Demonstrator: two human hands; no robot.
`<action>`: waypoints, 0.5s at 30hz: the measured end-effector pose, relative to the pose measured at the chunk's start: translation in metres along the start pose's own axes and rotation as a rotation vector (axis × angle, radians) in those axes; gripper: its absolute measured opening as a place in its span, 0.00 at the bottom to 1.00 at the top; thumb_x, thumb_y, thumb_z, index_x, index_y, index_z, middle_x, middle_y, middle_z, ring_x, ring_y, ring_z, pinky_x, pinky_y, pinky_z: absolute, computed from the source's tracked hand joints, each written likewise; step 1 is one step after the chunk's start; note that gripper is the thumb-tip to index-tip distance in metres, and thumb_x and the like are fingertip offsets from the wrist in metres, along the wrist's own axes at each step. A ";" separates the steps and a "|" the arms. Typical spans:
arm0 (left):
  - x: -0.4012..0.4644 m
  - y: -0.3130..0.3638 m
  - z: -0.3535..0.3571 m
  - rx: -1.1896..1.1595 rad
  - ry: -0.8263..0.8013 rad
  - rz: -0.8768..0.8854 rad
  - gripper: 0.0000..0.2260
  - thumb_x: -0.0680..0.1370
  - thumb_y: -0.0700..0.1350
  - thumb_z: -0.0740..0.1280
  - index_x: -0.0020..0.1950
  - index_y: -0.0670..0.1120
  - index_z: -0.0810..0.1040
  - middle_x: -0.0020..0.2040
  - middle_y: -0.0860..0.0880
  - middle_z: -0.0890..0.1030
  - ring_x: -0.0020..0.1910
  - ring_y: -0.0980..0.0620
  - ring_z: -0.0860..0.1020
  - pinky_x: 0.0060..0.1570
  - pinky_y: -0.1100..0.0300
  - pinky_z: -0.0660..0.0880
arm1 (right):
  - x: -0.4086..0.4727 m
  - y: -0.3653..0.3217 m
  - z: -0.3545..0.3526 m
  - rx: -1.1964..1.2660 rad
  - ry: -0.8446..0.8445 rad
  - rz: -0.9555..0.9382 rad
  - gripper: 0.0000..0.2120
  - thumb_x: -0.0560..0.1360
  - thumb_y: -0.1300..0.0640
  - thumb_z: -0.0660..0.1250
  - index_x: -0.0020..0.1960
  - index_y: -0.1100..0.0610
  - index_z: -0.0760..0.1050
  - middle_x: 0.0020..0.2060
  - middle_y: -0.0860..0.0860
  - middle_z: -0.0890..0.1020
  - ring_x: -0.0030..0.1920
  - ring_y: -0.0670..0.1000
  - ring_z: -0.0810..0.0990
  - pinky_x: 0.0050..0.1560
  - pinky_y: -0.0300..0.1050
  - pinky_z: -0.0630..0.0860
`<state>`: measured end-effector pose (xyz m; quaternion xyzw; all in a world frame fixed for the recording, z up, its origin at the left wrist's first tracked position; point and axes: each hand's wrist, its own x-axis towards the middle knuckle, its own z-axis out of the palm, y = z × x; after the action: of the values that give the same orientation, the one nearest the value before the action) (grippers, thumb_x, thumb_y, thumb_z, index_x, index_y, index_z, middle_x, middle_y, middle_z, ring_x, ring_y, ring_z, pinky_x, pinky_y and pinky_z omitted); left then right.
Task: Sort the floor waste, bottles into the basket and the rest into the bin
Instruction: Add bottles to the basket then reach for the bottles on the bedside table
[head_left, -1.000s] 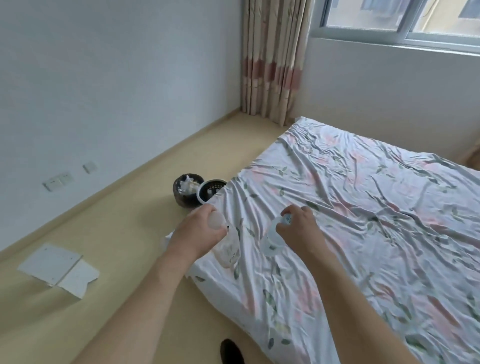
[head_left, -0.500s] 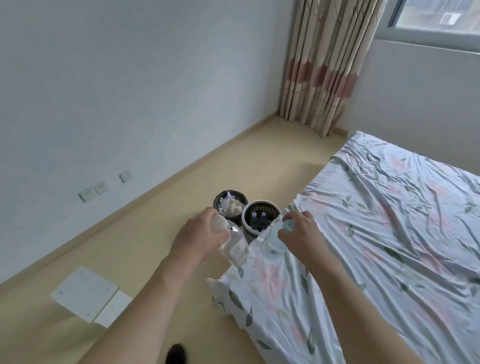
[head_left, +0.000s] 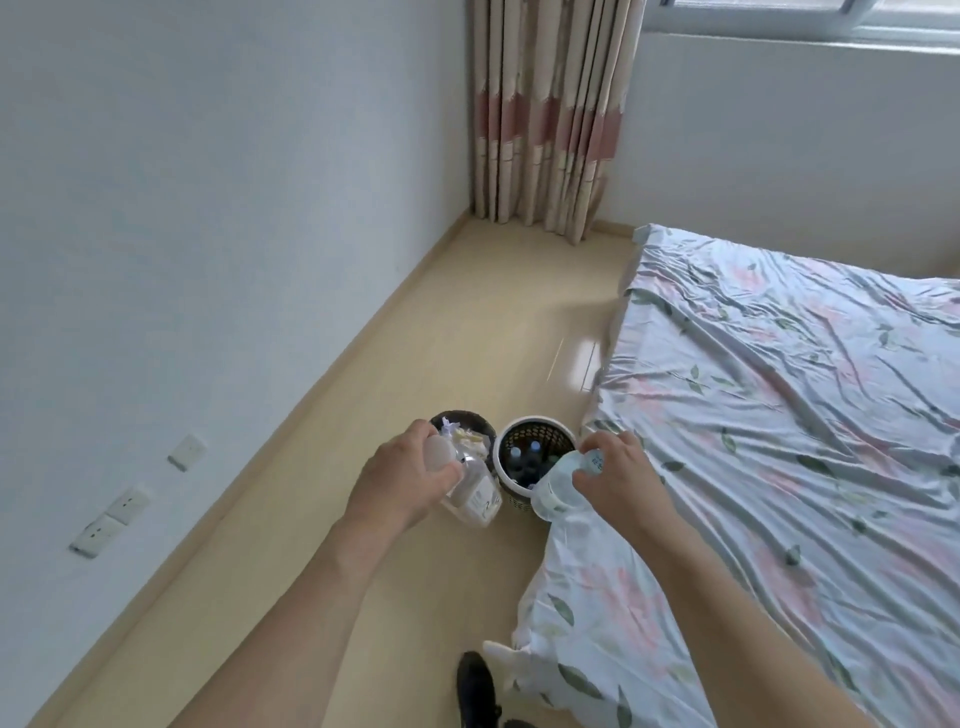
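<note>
My left hand grips the cap end of a clear plastic bottle with a white label, held just in front of the black bin, which holds crumpled paper. My right hand holds a second clear bottle with a blue cap at the near rim of the white-rimmed mesh basket. Blue-capped bottles stand inside the basket. Bin and basket sit side by side on the floor beside the bed corner.
A bed with a floral sheet fills the right side. A white wall with sockets runs along the left. Curtains hang in the far corner. My dark shoe is on the tan floor at the bottom.
I have come closer to the bin and basket, and the view has turned left. Both hands, still holding their bottles, now hang right over the two containers.
</note>
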<state>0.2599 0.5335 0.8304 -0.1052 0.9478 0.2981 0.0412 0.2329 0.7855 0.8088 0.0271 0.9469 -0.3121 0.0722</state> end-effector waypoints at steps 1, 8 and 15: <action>0.018 -0.002 0.000 0.015 -0.021 0.013 0.14 0.72 0.57 0.68 0.53 0.55 0.70 0.43 0.53 0.78 0.41 0.50 0.78 0.38 0.58 0.74 | 0.013 -0.004 0.007 -0.001 0.007 0.018 0.15 0.73 0.58 0.66 0.60 0.54 0.73 0.57 0.50 0.69 0.49 0.49 0.73 0.45 0.40 0.67; 0.140 -0.019 -0.009 0.170 -0.113 0.026 0.12 0.71 0.57 0.66 0.50 0.55 0.70 0.40 0.54 0.78 0.39 0.51 0.78 0.35 0.59 0.74 | 0.113 -0.009 0.047 0.080 0.052 0.162 0.16 0.72 0.59 0.66 0.60 0.55 0.74 0.59 0.51 0.70 0.49 0.48 0.69 0.48 0.41 0.66; 0.267 -0.028 -0.007 0.210 -0.219 0.101 0.12 0.72 0.59 0.66 0.49 0.55 0.69 0.40 0.53 0.79 0.39 0.51 0.78 0.35 0.58 0.74 | 0.196 -0.004 0.077 0.131 0.054 0.348 0.15 0.74 0.59 0.63 0.60 0.54 0.72 0.57 0.49 0.68 0.48 0.49 0.73 0.45 0.42 0.70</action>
<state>0.0060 0.4601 0.7832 -0.0192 0.9677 0.2085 0.1401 0.0478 0.7375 0.7192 0.2038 0.9072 -0.3549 0.0976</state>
